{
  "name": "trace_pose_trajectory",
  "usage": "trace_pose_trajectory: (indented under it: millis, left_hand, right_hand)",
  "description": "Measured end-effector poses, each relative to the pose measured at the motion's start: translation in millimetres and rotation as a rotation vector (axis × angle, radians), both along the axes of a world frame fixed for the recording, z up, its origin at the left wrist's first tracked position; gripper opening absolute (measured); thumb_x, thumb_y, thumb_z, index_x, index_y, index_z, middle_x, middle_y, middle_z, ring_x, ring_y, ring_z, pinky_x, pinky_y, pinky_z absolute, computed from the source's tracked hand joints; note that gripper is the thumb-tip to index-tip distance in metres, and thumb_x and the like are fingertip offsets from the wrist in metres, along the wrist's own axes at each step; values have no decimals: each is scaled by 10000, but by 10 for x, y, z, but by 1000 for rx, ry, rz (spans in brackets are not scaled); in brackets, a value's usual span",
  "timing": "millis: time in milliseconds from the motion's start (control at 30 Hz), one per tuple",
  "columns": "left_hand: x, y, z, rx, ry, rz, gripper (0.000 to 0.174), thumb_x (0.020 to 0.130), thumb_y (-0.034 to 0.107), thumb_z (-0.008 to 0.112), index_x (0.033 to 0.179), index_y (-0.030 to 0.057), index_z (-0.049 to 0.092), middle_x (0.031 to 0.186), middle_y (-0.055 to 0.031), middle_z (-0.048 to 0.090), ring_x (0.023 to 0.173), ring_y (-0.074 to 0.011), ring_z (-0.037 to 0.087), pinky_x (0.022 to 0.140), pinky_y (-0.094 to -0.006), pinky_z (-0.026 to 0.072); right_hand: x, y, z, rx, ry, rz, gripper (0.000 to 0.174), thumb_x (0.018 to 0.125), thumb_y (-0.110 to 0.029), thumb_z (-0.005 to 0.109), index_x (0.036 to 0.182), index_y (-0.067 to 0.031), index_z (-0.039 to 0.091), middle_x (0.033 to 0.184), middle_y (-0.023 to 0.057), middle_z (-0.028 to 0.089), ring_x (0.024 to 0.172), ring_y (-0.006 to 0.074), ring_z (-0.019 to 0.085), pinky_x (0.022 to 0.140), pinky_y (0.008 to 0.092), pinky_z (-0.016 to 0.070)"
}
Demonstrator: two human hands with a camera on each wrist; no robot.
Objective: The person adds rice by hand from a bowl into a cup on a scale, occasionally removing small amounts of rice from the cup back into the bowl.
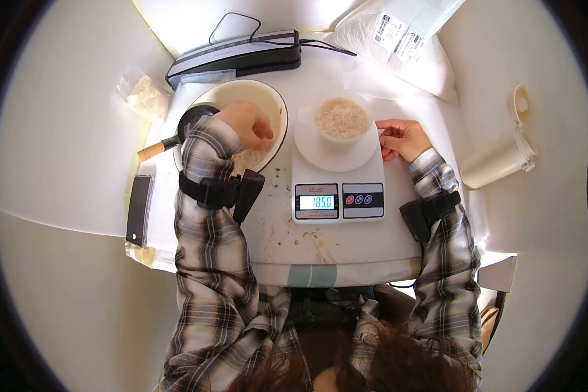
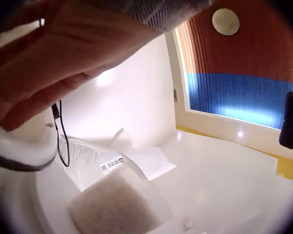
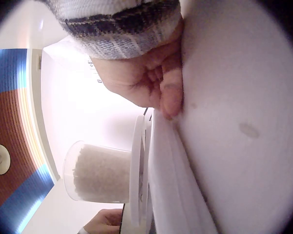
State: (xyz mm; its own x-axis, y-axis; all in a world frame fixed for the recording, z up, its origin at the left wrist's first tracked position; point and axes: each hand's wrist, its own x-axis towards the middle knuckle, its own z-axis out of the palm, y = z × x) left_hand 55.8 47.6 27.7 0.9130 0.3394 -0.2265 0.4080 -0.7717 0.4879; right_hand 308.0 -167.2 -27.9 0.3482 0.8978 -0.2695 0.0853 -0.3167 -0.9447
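My left hand reaches over a white dark-rimmed bowl, fingers bent downward above the rice inside. Its fingertips are hidden, so I cannot tell whether they pinch any grains. A black utensil with a wooden handle lies at the bowl's left side. To the right, a kitchen scale shows the lit digits 1850. On its round platform stands a clear cup of rice. My right hand rests on the table, its loosely bent fingers right at the scale's right edge.
A vacuum sealer with a black cable lies at the back, beside a large labelled bag. On the left are a small bag of rice and a phone. An uncapped bottle is at right. Crumbs dot the tabletop.
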Motion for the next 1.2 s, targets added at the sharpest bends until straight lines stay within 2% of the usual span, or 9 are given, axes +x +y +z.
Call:
trace_pose_trajectory:
  millis: [67,200,300,367,500,667,733,800,1200]
  left_hand:
    - [26,-39,-10,88,47,-56,146,602,68,629,740,19,624,754,-99,619,715,-190,584,667,-273,458]
    - [54,-130,7,159,127,-55,156,585,61,622,736,20,621,733,-99,615,692,-189,587,640,-276,465]
    - [51,-163,28,81,159,52,129,603,42,614,728,12,614,688,-92,607,626,-181,588,566,-266,478]
    - [63,-110,-1,-63,283,187,95,631,17,604,725,1,604,643,-77,595,556,-155,582,498,-252,480]
    - [47,-59,47,-44,201,286,66,650,1,602,715,-7,598,627,-67,591,515,-126,574,469,-240,484]
    - [-88,27,128,-15,-36,423,67,648,7,612,714,-1,613,616,-56,588,512,-104,574,490,-218,492]
    - [-119,17,207,1,-21,439,77,647,4,609,724,-5,617,615,-53,588,514,-105,574,494,-216,493]
    - [-132,26,265,-15,6,451,68,647,-4,606,714,-10,616,612,-53,585,504,-103,565,493,-217,493]
    - [-20,19,612,-55,28,412,41,674,-26,587,714,-31,594,615,-59,567,518,-112,554,480,-231,486]
  right_hand:
    - [-19,0,19,8,13,-21,296,759,28,489,1052,10,529,728,66,577,566,119,568,513,235,498]
    - [-21,6,19,17,16,-36,303,742,50,489,1041,25,532,703,66,555,561,138,569,511,249,505]
    - [-26,5,23,12,19,-40,303,740,53,491,1040,26,532,699,67,554,563,141,570,510,251,506]
    - [-7,7,5,20,20,-35,303,739,53,492,1039,27,532,698,67,553,563,141,570,510,252,507]
    - [-10,-2,15,23,30,-27,305,737,53,495,1039,29,530,696,68,554,565,144,572,512,255,509]
    - [2,-2,-21,32,11,-13,299,754,28,500,1051,13,529,723,64,573,574,127,574,514,244,505]
    - [13,-1,-30,26,-11,3,292,772,4,501,1063,-3,529,748,57,591,583,109,574,519,229,499]
    - [14,7,-44,45,22,-17,307,740,41,509,1047,33,523,700,76,557,565,152,576,516,267,514]
    - [55,5,-99,77,0,-1,328,737,26,505,1065,45,507,705,95,566,568,157,584,515,266,519]
